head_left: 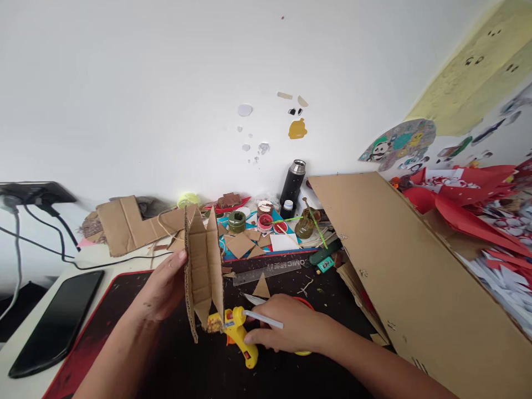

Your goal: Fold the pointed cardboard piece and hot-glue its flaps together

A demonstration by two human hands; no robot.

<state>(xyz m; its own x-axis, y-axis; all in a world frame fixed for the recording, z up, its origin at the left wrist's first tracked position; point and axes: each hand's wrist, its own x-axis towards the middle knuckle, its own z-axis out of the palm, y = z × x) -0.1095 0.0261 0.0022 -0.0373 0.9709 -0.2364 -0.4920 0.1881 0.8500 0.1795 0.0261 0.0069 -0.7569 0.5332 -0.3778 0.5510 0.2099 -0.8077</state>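
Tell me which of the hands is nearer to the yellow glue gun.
Right. The right hand is right beside the handle of the yellow glue gun; the left hand is farther off to the left, holding the folded cardboard.

Yellow glue gun (242, 338), brown cardboard piece (200, 266), black thermos (293, 183), red paper with white dots (477, 187)

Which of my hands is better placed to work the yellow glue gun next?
Right, most likely: your right hand is already at the yellow glue gun, while your left hand is occupied holding the folded cardboard.
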